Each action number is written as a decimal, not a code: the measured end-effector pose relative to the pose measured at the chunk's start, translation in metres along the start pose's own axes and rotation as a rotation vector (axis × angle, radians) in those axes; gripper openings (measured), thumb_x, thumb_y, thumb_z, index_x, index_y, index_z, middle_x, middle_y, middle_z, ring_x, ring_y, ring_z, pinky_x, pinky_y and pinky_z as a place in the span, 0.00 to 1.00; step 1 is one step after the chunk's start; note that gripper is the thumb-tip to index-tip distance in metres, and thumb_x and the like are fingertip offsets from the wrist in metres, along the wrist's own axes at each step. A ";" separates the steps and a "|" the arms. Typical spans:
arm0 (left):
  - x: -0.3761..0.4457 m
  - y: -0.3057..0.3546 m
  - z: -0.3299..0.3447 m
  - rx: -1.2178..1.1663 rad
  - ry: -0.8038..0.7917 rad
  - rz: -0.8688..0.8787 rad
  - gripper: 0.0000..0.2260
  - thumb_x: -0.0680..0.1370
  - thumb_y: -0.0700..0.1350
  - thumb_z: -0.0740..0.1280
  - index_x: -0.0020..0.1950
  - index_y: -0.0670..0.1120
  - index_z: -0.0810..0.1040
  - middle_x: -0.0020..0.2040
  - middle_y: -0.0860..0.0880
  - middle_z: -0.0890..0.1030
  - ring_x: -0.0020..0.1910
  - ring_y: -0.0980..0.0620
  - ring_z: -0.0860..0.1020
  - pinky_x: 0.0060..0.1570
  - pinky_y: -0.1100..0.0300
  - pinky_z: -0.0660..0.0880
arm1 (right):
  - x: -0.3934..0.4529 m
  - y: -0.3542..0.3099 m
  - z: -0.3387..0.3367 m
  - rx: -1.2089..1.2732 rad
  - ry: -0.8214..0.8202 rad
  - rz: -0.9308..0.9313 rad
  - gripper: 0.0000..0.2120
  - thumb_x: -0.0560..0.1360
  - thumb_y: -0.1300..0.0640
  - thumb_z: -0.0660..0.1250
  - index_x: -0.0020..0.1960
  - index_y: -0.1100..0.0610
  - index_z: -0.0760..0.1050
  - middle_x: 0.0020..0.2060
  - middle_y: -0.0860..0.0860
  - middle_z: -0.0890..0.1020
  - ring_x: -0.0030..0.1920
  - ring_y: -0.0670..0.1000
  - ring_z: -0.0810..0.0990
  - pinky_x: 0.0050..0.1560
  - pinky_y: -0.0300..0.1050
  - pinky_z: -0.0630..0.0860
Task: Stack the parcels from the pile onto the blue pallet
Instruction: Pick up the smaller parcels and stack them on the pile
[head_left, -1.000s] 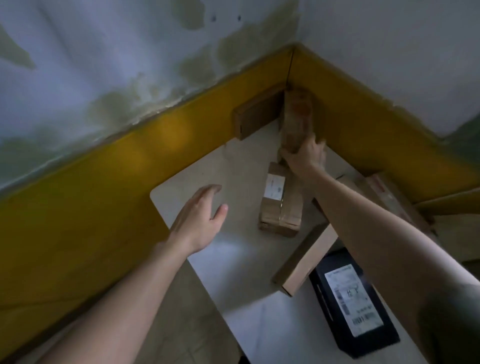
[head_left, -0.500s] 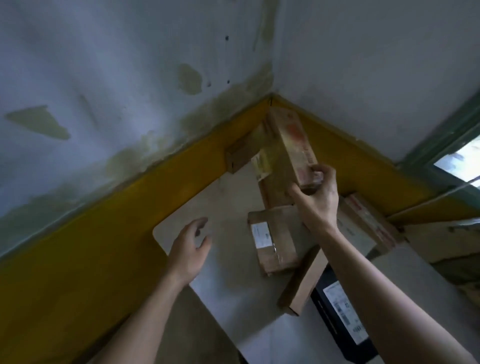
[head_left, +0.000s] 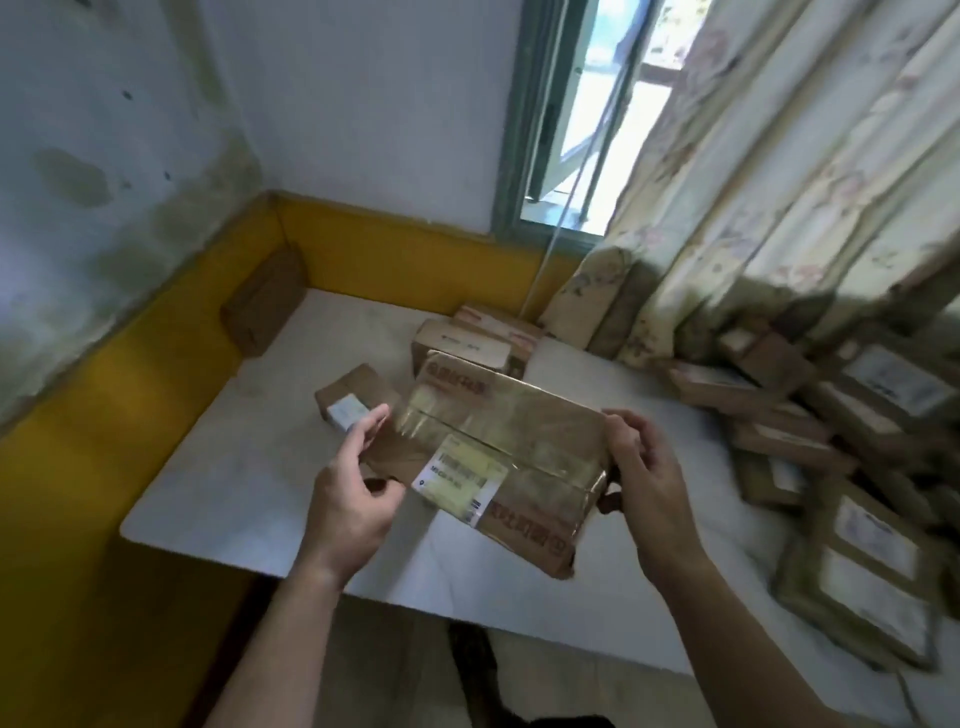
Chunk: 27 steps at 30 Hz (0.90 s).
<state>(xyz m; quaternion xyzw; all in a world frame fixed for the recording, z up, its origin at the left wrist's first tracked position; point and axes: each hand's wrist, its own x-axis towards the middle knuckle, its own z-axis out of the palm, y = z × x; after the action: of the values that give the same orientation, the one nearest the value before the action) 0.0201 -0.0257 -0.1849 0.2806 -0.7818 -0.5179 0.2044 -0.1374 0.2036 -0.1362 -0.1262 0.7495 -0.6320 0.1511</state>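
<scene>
Taped parcel (head_left: 498, 452) gripped between left hand (head_left: 353, 499) and right hand (head_left: 649, 483), above white table (head_left: 218, 467).

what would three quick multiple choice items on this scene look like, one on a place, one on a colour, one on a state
1. Where is the heap of stacked brown parcels?
A. by the curtain on the right
B. in the left corner
C. on the windowsill

2. What colour is the lower wall band?
A. green
B. yellow
C. red

3. How is the taped brown cardboard parcel with the white label held?
A. left hand only
B. lying untouched
C. both hands, one at each end

Key: A, the heap lies below the curtain; B, the band is yellow; C, the left hand and right hand grip the parcel.
</scene>
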 end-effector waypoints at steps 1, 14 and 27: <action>-0.008 0.008 0.012 -0.036 -0.016 0.016 0.33 0.75 0.34 0.74 0.74 0.57 0.70 0.64 0.61 0.79 0.61 0.71 0.76 0.56 0.72 0.76 | -0.014 0.003 -0.018 0.004 0.056 -0.002 0.17 0.79 0.39 0.60 0.59 0.49 0.77 0.46 0.55 0.81 0.36 0.44 0.78 0.31 0.41 0.76; -0.104 0.136 0.192 -0.218 -0.443 0.264 0.25 0.78 0.32 0.71 0.66 0.58 0.75 0.58 0.61 0.83 0.59 0.59 0.81 0.51 0.69 0.78 | -0.171 0.032 -0.242 0.180 0.598 -0.123 0.11 0.85 0.58 0.59 0.67 0.53 0.70 0.63 0.49 0.79 0.61 0.50 0.81 0.51 0.43 0.81; -0.290 0.266 0.489 -0.230 -0.701 0.471 0.27 0.81 0.37 0.68 0.76 0.58 0.69 0.67 0.62 0.77 0.69 0.57 0.74 0.60 0.55 0.79 | -0.332 0.080 -0.547 0.058 0.866 -0.107 0.27 0.81 0.54 0.68 0.77 0.39 0.67 0.70 0.44 0.77 0.70 0.49 0.76 0.66 0.57 0.78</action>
<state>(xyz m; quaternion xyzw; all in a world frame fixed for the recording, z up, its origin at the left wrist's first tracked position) -0.1187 0.5839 -0.1329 -0.1226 -0.7839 -0.6047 0.0689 -0.0420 0.8406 -0.1076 0.1161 0.7181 -0.6544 -0.2066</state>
